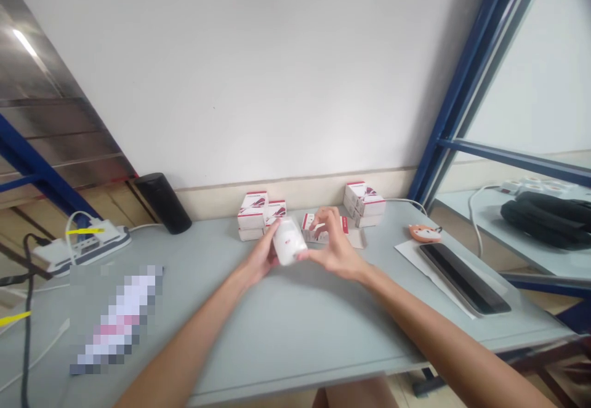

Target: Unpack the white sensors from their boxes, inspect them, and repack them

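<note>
Right now I have the left grip (261, 255) and right grip (335, 247) both closed on a white plastic device (290, 242), held just above the grey surface (258, 328) (small red-and-white boxes (364, 205) stand stacked just behind it).

Left hand (260, 258) and right hand (335, 247) grip a white plastic device (289, 241) between them above the grey counter (258, 334). White-and-red boxes (364, 204) stand stacked just behind. Noted on the counter: black cylinder (162, 203) and white power strip (80, 245) at left; black tablet (464, 277) on white paper (427, 266) at right.
</note>
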Available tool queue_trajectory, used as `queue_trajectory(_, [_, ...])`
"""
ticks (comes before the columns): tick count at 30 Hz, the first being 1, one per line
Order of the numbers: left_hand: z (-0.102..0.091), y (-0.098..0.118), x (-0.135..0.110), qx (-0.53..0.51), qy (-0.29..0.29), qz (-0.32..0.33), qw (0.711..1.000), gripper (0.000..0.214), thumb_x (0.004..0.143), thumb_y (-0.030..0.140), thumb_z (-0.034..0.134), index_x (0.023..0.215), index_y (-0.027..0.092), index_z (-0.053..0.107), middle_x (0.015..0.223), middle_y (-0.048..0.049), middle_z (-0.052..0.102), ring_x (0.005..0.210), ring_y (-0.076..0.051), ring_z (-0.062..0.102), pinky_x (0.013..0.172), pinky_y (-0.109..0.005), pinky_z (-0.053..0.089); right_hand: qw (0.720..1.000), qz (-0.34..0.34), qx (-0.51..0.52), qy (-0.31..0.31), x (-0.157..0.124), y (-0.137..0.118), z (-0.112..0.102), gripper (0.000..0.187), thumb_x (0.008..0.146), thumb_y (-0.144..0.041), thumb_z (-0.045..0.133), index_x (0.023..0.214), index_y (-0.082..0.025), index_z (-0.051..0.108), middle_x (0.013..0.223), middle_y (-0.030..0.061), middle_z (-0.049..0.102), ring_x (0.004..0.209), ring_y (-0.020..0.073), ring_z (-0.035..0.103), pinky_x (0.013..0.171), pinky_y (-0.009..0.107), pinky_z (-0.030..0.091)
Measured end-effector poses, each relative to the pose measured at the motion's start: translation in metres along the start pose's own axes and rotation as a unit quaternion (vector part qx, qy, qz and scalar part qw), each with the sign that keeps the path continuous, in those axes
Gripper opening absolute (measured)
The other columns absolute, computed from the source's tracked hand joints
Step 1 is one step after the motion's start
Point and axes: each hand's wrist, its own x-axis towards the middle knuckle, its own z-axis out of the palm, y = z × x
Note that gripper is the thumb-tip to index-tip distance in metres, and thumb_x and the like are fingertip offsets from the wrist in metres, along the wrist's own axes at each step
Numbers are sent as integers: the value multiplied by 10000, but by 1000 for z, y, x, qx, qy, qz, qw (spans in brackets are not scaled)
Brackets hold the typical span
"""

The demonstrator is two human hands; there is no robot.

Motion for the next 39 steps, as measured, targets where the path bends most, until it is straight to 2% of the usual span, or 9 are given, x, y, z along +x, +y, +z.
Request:
queue_trajectory(4, [4,1,-11,77,-18,19,997,523,876,660,685,1149,215,712,1025,-58,748,910,-211,682,735,-277,510,994,-18,-14,-111,-10,-5,9,1018,690,-515,909,1473,-282,301,1535,175,312,1364,313,484,1073,471,513])
queue_trajectory(7, [10,-3,-17,139,-47,38,988,513,892,621,694,1205,215,708,1132,-79,746,1065,-254,667,836,-301,505,978,-45,-81,-187,-13,-5,12,1108,724,-425,882,1585,-335,189,1670,178,141,1434,361,441,1062,477,517])
queue_trajectory(10, [12,-7,-13,139,-58,91,984,555,906,631,672,1303,242,648,1128,-66,721,990,-210,655,787,-282,491,976,-39,-148,-157,-5,-2,5,1070,728,-395,853,1595,-356,228,1625,173,258,1237,335,606,934,449,580])
queue_trajectory(13, [8,-10,-5,167,-17,166,972,584,933,677,587,1317,237,606,1033,-57,682,808,-162,609,679,-269,459,968,0,-247,-36,10,5,-20,929,747,-383,819,1549,-329,353,1599,181,278,1060,304,671,866,463,592])
queue_trajectory(17, [4,-15,-2,384,47,301,871,430,978,529,572,1298,243,605,1156,-84,656,991,-219,616,884,-359,512,919,98,-381,28,21,11,-76,754,787,-366,751,1480,-273,468,1590,204,255,970,309,693,828,486,580])
queue_trajectory(20, [6,-22,-5,533,11,365,763,454,996,402,560,1431,276,536,1428,-105,580,1307,-297,521,1141,-486,415,898,172,-401,-54,19,11,-111,655,787,-413,725,1401,-268,551,1537,193,325,761,236,688,732,446,569])
queue_trajectory(23, [8,-29,-4,611,-20,335,717,607,1000,386,557,1576,323,377,1660,-74,385,1469,-359,362,1204,-576,346,899,196,-376,-113,15,10,-123,625,757,-382,733,1357,-287,590,1524,168,342,639,162,648,682,394,549])
queue_trajectory(31, [13,-28,-3,622,-18,361,695,204,952,263,606,1156,262,593,1660,-39,356,1495,-340,296,1216,-566,350,913,143,-337,-180,13,10,-105,639,752,-287,756,1372,-309,603,1577,136,329,824,230,719,733,368,554])
queue_trajectory(39, [13,-16,-9,609,-15,284,741,627,874,395,734,1455,334,507,1298,-93,508,1186,-314,564,1024,-502,514,951,109,-218,-189,12,16,-91,665,739,-382,816,1365,-345,591,1583,97,326,1079,272,674,882,395,584])
